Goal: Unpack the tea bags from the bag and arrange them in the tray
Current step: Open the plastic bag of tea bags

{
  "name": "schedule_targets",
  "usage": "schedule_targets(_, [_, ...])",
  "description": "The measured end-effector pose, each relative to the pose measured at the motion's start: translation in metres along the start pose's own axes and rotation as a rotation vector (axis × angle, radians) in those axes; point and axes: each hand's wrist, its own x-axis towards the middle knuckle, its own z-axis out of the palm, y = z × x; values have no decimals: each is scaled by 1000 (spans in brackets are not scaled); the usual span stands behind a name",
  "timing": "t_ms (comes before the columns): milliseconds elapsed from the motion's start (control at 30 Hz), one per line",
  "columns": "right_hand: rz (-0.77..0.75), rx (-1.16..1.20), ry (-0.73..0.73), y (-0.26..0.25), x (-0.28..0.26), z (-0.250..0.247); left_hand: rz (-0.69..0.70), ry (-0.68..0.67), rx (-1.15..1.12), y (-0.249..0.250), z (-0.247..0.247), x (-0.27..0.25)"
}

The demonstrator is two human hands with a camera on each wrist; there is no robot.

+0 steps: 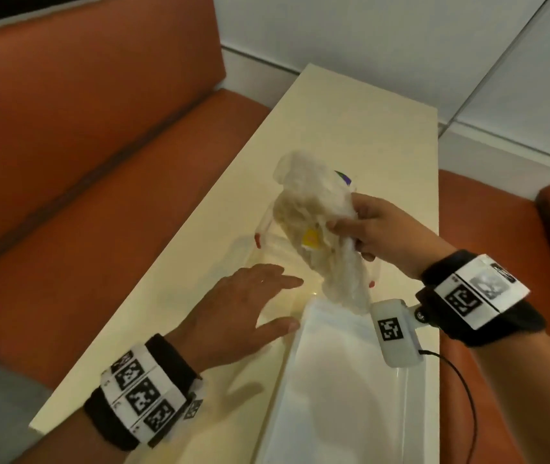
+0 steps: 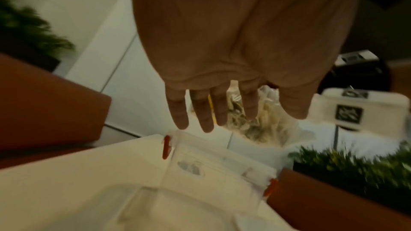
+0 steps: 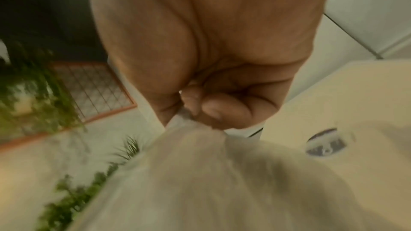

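A crumpled clear plastic bag (image 1: 313,209) with pale tea bags and a yellow tag inside hangs above the table. My right hand (image 1: 347,241) grips it by a bunched part, its fingers curled round the plastic; the right wrist view shows that grip (image 3: 195,110) and the blurred bag (image 3: 200,173) below it. My left hand (image 1: 287,301) is flat, fingers straight, holding nothing, just left of the bag's lower end. In the left wrist view the spread fingers (image 2: 204,120) hover in front of the bag (image 2: 262,126). A white tray (image 1: 290,363) lies near me on the table.
A clear plastic container (image 1: 266,252) with red clips (image 2: 165,147) sits on the cream table (image 1: 367,128) under the bag. A small round purple-marked object (image 3: 326,145) lies beyond it. Orange bench seats (image 1: 99,162) flank the table on both sides.
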Motion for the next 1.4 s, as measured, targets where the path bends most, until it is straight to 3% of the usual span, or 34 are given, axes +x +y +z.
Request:
schedule_targets(133, [-54, 282, 47, 5, -54, 44, -114, 105, -311, 22, 5, -58])
schedule_targets(233, [-48, 342, 73, 17, -79, 86, -189, 152, -426, 35, 16, -91])
schedule_targets(400, [114, 358, 130, 53, -87, 158, -316, 220, -420, 26, 35, -113])
schedule_targets(567, [313, 562, 121, 68, -85, 199, -477, 206, -446, 7, 46, -109])
schedule_targets(800, [361, 627, 90, 67, -90, 204, -512, 142, -517, 1, 41, -87])
schedule_targets(933, [258, 459, 22, 66, -101, 205, -617, 143, -569, -5, 43, -71])
schedule_targets(1067, [197, 427, 47, 72, -109, 209, -653, 71, -625, -14, 50, -64])
schedule_targets(1267, [234, 442, 174, 76, -106, 210, -714, 54, -1049, -16, 41, -71])
schedule_targets(1400, [208, 463, 202, 68, -98, 212, -697, 18, -1056, -8, 38, -73])
